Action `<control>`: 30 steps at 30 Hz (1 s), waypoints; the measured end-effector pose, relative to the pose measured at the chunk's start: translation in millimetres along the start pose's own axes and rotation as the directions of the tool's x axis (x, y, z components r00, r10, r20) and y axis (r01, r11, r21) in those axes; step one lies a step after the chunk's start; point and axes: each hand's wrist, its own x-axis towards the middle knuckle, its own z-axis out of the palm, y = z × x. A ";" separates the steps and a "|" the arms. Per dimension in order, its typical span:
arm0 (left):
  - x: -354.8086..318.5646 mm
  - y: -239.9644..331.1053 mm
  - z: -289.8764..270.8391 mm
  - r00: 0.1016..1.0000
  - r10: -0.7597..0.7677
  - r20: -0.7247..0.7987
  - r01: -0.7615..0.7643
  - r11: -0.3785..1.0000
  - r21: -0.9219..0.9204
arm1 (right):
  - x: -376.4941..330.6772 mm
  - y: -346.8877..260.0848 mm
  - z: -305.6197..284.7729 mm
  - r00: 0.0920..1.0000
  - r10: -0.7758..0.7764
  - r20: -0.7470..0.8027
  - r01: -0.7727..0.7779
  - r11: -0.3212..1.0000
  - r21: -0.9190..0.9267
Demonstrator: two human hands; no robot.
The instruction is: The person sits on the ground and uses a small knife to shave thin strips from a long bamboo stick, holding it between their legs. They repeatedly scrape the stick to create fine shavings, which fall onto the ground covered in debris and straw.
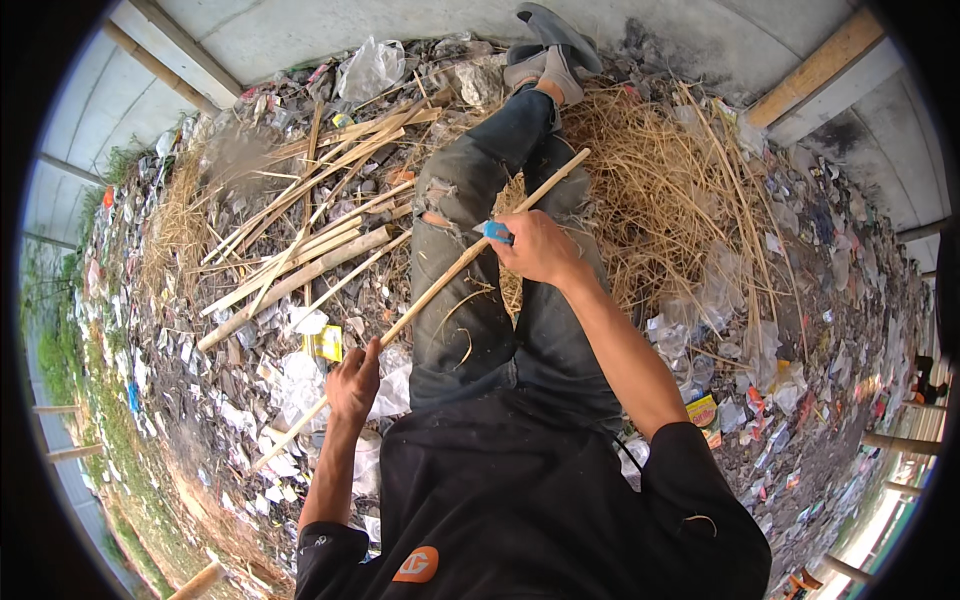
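Black cloth, a short-sleeved shirt with one orange patch bearing a pale mark, fills the near edge. One long, pale stick slants over dark, torn trousers from lower left to upper right. The left hand has its grip wrapped around the stick's lower part. The right hand grips one small blue tool, probably a cutter, partly hidden by fingers, at the stick's upper part. Two yellow printed packets lie on littered ground, a left packet and a right packet; their insides are hidden. Beyond, on the left, one thick pole lies among many overlapping strips; on the right, one straw heap. Farthest stands a grey wall.
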 end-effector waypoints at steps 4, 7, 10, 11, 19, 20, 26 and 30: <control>24.7 18.8 3.9 0.999 -0.028 0.044 0.029 0.999 -0.026 | -39.2 -77.9 43.0 0.849 -0.402 0.343 0.244 0.874 0.420; 25.0 10.9 10.5 1.000 -0.007 0.004 0.007 0.997 -0.070 | -41.7 -101.0 30.8 0.898 -0.321 0.301 0.182 0.894 0.410; 21.2 6.9 14.8 0.999 -0.002 -0.053 -0.002 0.997 -0.072 | -31.9 -51.2 20.0 1.000 0.021 -0.005 -0.018 0.950 0.311; 19.8 7.8 12.9 0.998 -0.013 -0.069 0.006 0.995 -0.101 | -29.2 -44.5 4.3 0.985 0.174 0.000 -0.169 0.953 0.250; 12.5 7.8 6.8 0.999 0.017 0.028 -0.009 0.971 -0.239 | -5.7 55.9 16.9 0.843 0.524 -0.124 -0.289 0.634 0.717; 10.1 2.2 1.9 0.997 0.003 0.075 0.016 0.969 -0.248 | -1.5 62.2 20.3 0.842 0.515 -0.160 -0.267 0.656 0.706; -67.4 -60.8 -25.6 0.944 -0.189 0.270 0.258 0.934 -0.247 | 5.0 58.3 19.0 0.848 0.424 -0.319 -0.295 0.876 0.381; -89.0 -66.4 -41.6 0.941 -0.173 0.292 0.204 0.976 -0.078 | -3.8 42.8 12.1 0.893 0.339 -0.297 -0.353 0.936 0.007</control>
